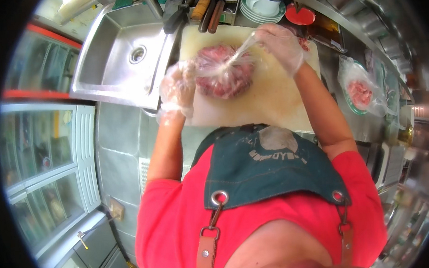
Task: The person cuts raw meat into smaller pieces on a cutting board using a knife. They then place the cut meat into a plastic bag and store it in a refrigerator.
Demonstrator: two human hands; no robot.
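Observation:
A clear plastic bag of raw red meat [225,87] rests on the white cutting board [276,101]. Its neck is pulled up into a twisted strand that stretches toward the right. My right hand [281,44], in a clear disposable glove, grips the end of this strand above the board. On the bag's left side, my left hand [178,87], gloved too, is closed on gathered plastic close to the board's left edge. Glare on the glove partly hides the left fingertips. Small meat scraps [304,44] lie beyond my right wrist.
A steel sink [118,56] adjoins the board on the left. Behind the board are several knives [213,10] and stacked plates with a cup [263,7]. At right, a green-rimmed plate [356,108] holds bagged pale meat [360,93]. Glass-door fridges [43,148] stand far left.

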